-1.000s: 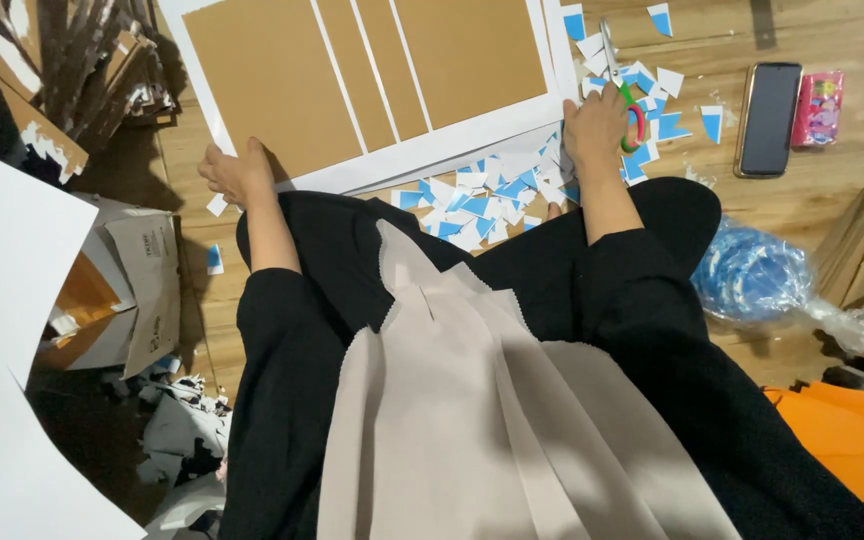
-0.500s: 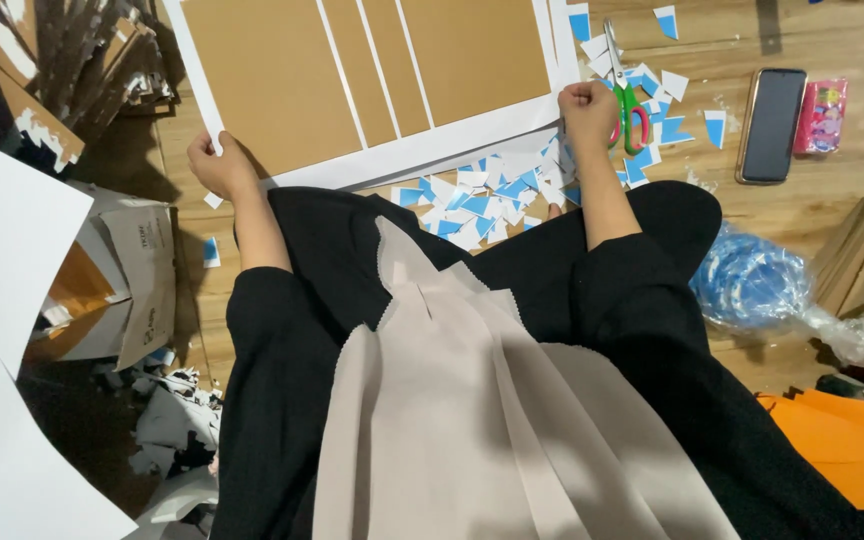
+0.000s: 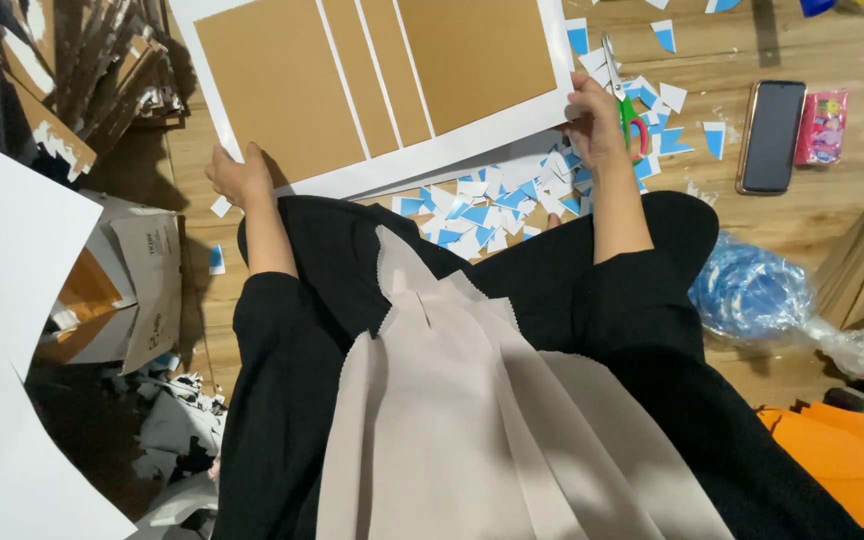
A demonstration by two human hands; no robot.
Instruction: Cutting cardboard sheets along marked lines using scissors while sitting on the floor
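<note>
1. On the wooden floor (image 3: 772,250), the left hand (image 3: 237,175) is gripping the white sheet (image 3: 382,165) with brown panels glued on.
2. The right hand (image 3: 597,125) is pinching the sheet's other corner, its fingers (image 3: 584,88) closed, green-handled scissors (image 3: 624,85) alongside.
3. Four panels are sitting mounted; blue-and-white offcuts (image 3: 492,205) are lying scattered below, suggesting trimming well underway.

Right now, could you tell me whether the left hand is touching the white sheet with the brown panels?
Touching. The head view shows the left hand gripping the lower left corner of the white sheet, its fingers over the edge.
</note>
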